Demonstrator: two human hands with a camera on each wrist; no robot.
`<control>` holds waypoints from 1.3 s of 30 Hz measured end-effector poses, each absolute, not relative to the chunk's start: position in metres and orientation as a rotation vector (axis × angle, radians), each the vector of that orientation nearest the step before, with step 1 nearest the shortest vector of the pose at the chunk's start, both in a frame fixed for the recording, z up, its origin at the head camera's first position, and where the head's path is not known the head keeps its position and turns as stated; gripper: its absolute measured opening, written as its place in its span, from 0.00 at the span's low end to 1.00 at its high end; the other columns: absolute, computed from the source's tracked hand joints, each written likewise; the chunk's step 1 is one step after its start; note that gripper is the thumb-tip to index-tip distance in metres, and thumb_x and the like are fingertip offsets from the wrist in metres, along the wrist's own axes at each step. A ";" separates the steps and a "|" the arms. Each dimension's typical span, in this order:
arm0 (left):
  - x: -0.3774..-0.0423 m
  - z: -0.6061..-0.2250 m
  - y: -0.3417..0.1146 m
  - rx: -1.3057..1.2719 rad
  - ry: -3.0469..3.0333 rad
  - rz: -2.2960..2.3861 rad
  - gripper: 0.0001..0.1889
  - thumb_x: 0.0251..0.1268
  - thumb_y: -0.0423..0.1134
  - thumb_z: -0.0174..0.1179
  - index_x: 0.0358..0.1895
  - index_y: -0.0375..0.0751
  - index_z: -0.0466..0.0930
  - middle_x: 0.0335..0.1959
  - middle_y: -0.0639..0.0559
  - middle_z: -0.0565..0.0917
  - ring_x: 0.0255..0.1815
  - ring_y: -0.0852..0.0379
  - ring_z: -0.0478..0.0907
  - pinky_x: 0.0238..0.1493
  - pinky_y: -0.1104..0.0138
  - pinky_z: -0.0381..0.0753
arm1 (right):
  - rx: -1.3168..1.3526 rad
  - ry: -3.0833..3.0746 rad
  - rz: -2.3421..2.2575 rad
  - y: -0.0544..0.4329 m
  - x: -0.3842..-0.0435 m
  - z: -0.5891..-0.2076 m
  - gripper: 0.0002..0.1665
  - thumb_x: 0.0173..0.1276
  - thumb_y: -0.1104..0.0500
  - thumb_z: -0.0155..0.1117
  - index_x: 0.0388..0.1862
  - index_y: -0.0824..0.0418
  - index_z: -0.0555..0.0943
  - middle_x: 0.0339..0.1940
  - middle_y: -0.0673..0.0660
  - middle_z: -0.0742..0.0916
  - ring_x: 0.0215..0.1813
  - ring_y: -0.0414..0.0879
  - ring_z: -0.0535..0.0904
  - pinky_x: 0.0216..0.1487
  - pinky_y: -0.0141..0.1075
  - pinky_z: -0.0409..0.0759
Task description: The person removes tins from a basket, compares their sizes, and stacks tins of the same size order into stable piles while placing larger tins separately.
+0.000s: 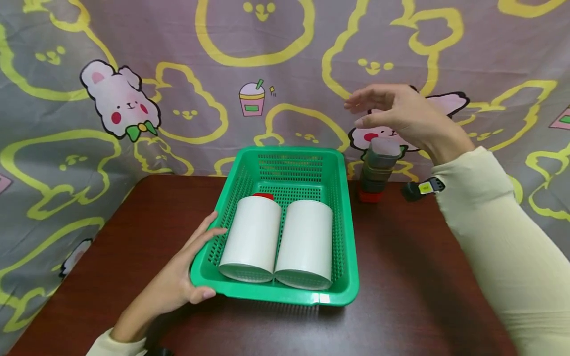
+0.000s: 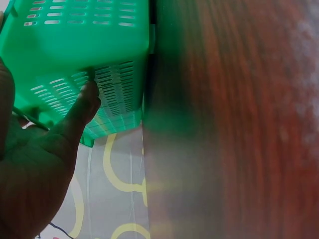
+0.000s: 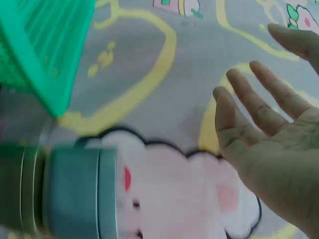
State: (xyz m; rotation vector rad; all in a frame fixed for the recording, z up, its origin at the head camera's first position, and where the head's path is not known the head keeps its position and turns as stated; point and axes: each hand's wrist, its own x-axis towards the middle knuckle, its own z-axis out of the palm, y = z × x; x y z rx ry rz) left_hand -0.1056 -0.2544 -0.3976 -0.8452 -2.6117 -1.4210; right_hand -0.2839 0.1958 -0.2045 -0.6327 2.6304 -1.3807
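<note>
Left hand (image 1: 180,273) grips green basket (image 1: 285,296) at its near-left corner; two white cylinders (image 1: 253,235) lie inside, right of that grip, long axes along the basket's length. Right hand (image 1: 403,106), holding nothing, is nearer the container stack (image 1: 378,167) below it. Wrist tag (image 1: 428,187) print unreadable.

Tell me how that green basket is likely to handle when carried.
The green basket is probably light for its size, since its walls are full of slots. Carried by the left hand alone, it may tip, as that hand holds one corner. The white cylinders inside might roll or slide, being round and smooth-looking.
</note>
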 end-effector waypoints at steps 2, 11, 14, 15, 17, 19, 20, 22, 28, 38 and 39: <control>-0.104 -0.399 -0.255 -0.842 -2.617 -1.422 0.48 0.52 0.55 0.76 0.78 0.48 0.67 0.89 0.49 0.46 0.85 0.62 0.48 0.69 0.73 0.68 | -0.706 2.582 -1.400 0.184 -0.287 -0.206 0.28 0.73 0.57 0.70 0.71 0.53 0.78 0.73 0.53 0.81 0.72 0.48 0.74 0.71 0.48 0.70; -0.104 -0.397 -0.253 -0.841 -2.621 -1.410 0.50 0.51 0.58 0.77 0.78 0.49 0.66 0.89 0.50 0.46 0.86 0.61 0.47 0.70 0.72 0.68 | -0.901 2.362 -1.501 0.139 -0.309 -0.218 0.26 0.71 0.62 0.67 0.68 0.59 0.79 0.71 0.61 0.81 0.74 0.54 0.75 0.74 0.45 0.70; -0.106 -0.397 -0.252 -0.842 -2.629 -1.391 0.50 0.51 0.60 0.77 0.78 0.50 0.66 0.89 0.51 0.46 0.86 0.61 0.47 0.70 0.70 0.69 | -0.933 2.312 -1.499 0.127 -0.317 -0.226 0.26 0.70 0.63 0.67 0.68 0.59 0.79 0.70 0.61 0.82 0.74 0.54 0.75 0.70 0.44 0.75; -0.106 -0.397 -0.251 -0.844 -2.630 -1.398 0.50 0.51 0.59 0.77 0.78 0.50 0.66 0.89 0.51 0.46 0.86 0.61 0.47 0.69 0.69 0.70 | -0.952 2.300 -1.491 0.123 -0.319 -0.228 0.26 0.71 0.64 0.67 0.68 0.60 0.79 0.70 0.60 0.82 0.74 0.54 0.76 0.69 0.43 0.77; -0.107 -0.398 -0.251 -0.851 -2.628 -1.397 0.49 0.51 0.58 0.77 0.78 0.49 0.66 0.89 0.51 0.46 0.86 0.60 0.47 0.70 0.68 0.70 | -0.983 2.262 -1.490 0.115 -0.323 -0.234 0.26 0.71 0.65 0.67 0.68 0.60 0.80 0.70 0.58 0.83 0.74 0.53 0.76 0.66 0.41 0.79; -0.108 -0.399 -0.251 -0.852 -2.629 -1.404 0.49 0.51 0.55 0.77 0.78 0.49 0.66 0.89 0.51 0.46 0.86 0.59 0.47 0.70 0.68 0.69 | -0.997 2.225 -1.489 0.108 -0.327 -0.239 0.26 0.71 0.64 0.67 0.68 0.60 0.80 0.69 0.57 0.84 0.73 0.52 0.77 0.67 0.40 0.79; -0.109 -0.399 -0.251 -0.852 -2.629 -1.411 0.49 0.50 0.54 0.77 0.78 0.49 0.66 0.89 0.51 0.46 0.86 0.59 0.47 0.70 0.68 0.69 | -1.007 2.207 -1.490 0.105 -0.329 -0.242 0.26 0.71 0.64 0.67 0.68 0.60 0.80 0.68 0.58 0.84 0.73 0.52 0.77 0.67 0.40 0.79; -0.109 -0.399 -0.252 -0.852 -2.626 -1.410 0.49 0.49 0.53 0.77 0.78 0.49 0.67 0.89 0.51 0.46 0.86 0.58 0.48 0.71 0.69 0.68 | -1.001 2.166 -1.495 0.098 -0.333 -0.247 0.25 0.71 0.64 0.67 0.67 0.60 0.81 0.68 0.58 0.84 0.73 0.53 0.77 0.69 0.43 0.78; -0.107 -0.395 -0.254 -0.835 -2.626 -1.416 0.50 0.49 0.56 0.78 0.78 0.49 0.66 0.89 0.52 0.46 0.86 0.58 0.47 0.70 0.72 0.66 | -0.969 2.076 -1.509 0.080 -0.346 -0.263 0.26 0.70 0.64 0.68 0.67 0.61 0.81 0.70 0.63 0.82 0.73 0.58 0.76 0.71 0.45 0.77; -0.104 -0.394 -0.255 -0.821 -2.643 -1.420 0.50 0.48 0.55 0.78 0.78 0.50 0.66 0.89 0.53 0.46 0.86 0.60 0.47 0.70 0.70 0.68 | -0.928 1.978 -1.518 0.064 -0.363 -0.293 0.26 0.71 0.69 0.66 0.67 0.65 0.80 0.69 0.61 0.84 0.74 0.58 0.76 0.73 0.47 0.75; -0.104 -0.395 -0.255 -0.821 -2.642 -1.426 0.50 0.49 0.55 0.78 0.78 0.50 0.66 0.89 0.53 0.46 0.86 0.60 0.47 0.70 0.71 0.68 | -0.932 1.972 -1.504 0.063 -0.365 -0.296 0.26 0.71 0.69 0.67 0.68 0.65 0.80 0.69 0.62 0.84 0.74 0.59 0.75 0.73 0.48 0.74</control>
